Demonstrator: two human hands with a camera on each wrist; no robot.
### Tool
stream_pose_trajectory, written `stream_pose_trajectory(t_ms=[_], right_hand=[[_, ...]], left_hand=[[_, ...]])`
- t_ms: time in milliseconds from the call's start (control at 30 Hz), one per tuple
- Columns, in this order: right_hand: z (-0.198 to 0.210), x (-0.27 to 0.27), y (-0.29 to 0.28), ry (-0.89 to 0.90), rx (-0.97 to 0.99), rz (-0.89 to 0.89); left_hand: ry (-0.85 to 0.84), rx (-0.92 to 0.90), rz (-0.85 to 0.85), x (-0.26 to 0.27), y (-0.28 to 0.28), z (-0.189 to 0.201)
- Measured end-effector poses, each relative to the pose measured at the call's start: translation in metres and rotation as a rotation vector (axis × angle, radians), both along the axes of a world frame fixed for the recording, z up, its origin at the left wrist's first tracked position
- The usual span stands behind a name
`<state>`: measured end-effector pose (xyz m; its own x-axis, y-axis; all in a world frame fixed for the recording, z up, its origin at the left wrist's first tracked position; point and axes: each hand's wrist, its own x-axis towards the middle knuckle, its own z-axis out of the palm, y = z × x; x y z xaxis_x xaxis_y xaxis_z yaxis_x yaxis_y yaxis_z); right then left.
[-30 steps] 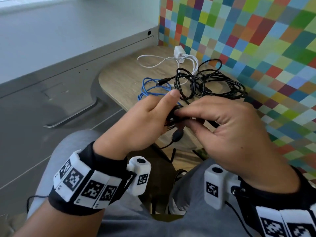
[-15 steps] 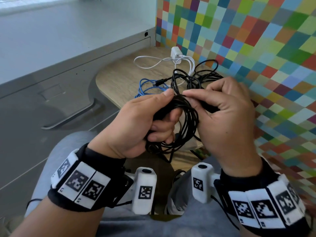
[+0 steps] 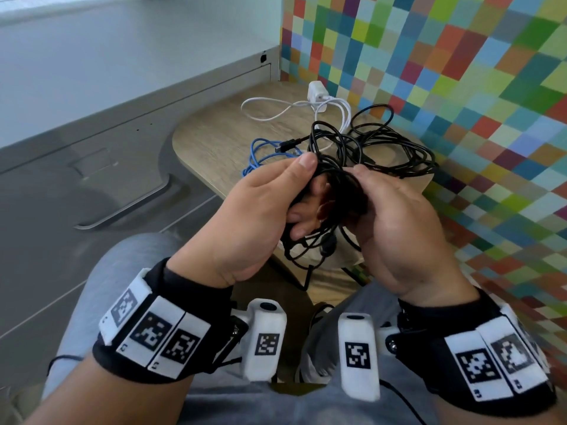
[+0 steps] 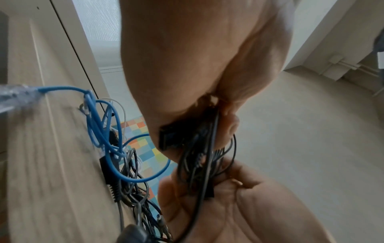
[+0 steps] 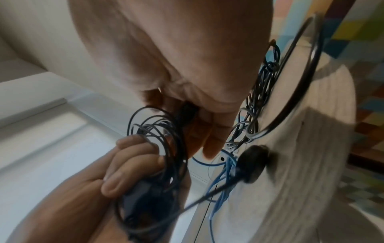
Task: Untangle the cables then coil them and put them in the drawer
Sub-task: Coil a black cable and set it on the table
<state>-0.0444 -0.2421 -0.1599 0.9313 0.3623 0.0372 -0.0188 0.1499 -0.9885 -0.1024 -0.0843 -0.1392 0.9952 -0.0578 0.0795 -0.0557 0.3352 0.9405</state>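
Head view: the left hand (image 3: 251, 219) and the right hand (image 3: 395, 222) meet over the person's lap, both closed on one coil of thin black cable (image 3: 331, 191). Left fingers curl round the loops from below with the thumb laid across the top, and the right thumb and fingers pinch the same bundle just beside that thumb. A few loops and a small dark bulge on the cord hang under the hands, between the two palms

Beyond the fingertips, on the wooden table (image 3: 221, 139), lies the rest of the tangle: more black cable (image 3: 395, 154) spread ahead of the right hand, a blue cable (image 3: 260, 154) ahead of the left hand, and farther off a white cable (image 3: 276, 111) with a white charger (image 3: 317, 92). Left of the left hand runs a grey drawer front with a recessed handle (image 3: 122, 210), shut

Left wrist view: the left palm (image 4: 197, 65) fills the upper picture, black loops (image 4: 203, 156) run between it and the right hand (image 4: 239, 205) below. Blue cable (image 4: 108, 131) lies on the table beside them

Right wrist view: left fingers (image 5: 129, 164) are wrapped round the black coil (image 5: 162, 156), while the right hand's fingers (image 5: 212, 134) reach down just beside it. Motion blur hides finer detail
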Motion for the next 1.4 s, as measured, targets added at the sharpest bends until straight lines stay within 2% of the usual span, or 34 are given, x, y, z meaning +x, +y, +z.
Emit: stream_pose_trajectory(t_ms=[67, 233, 367, 567, 700, 867, 1000, 1200, 1400], right_hand=[[-0.004, 0.002, -0.003, -0.085, -0.081, -0.028], [0.006, -0.006, -0.007, -0.348, -0.265, 0.051], [0.012, -0.013, -0.003, -0.398, -0.321, 0.084], [0.013, -0.014, -0.002, -0.483, -0.409, 0.011], [0.013, -0.014, -0.001, -0.422, -0.323, 0.096], [0.009, -0.014, 0.0, -0.192, -0.072, 0.185], [0.004, -0.011, 0.001, -0.149, -0.11, 0.096], [0.001, -0.008, 0.001, -0.116, -0.108, 0.056], [-0.005, -0.013, 0.01, -0.101, -0.064, 0.019]], left_hand=[[0.018, -0.003, 0.027, 0.0, 0.003, 0.0], [0.114, -0.043, 0.054, -0.001, 0.006, 0.004], [0.131, -0.031, 0.068, -0.001, 0.006, 0.005], [0.136, -0.004, 0.068, -0.002, 0.004, 0.005], [0.128, 0.02, 0.061, -0.003, 0.005, 0.005], [0.109, 0.093, 0.081, -0.001, 0.004, 0.004], [0.089, 0.231, 0.069, 0.001, 0.007, 0.002], [0.06, 0.417, 0.045, 0.002, 0.011, 0.002], [-0.012, 0.74, 0.154, 0.004, 0.017, 0.002]])
